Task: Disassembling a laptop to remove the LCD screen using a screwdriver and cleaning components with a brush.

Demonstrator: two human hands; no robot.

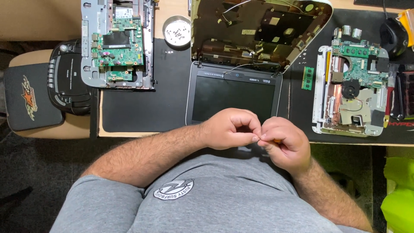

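Orange-tipped tool point(277, 140), mostly hidden, sits clenched in right hand point(284, 144), left hand point(230, 128) pinching its end above laptop screen point(233, 98).

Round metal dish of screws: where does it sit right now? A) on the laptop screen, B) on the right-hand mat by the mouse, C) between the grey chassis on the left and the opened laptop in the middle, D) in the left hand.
C: the round metal dish sits between the grey chassis and the opened laptop.
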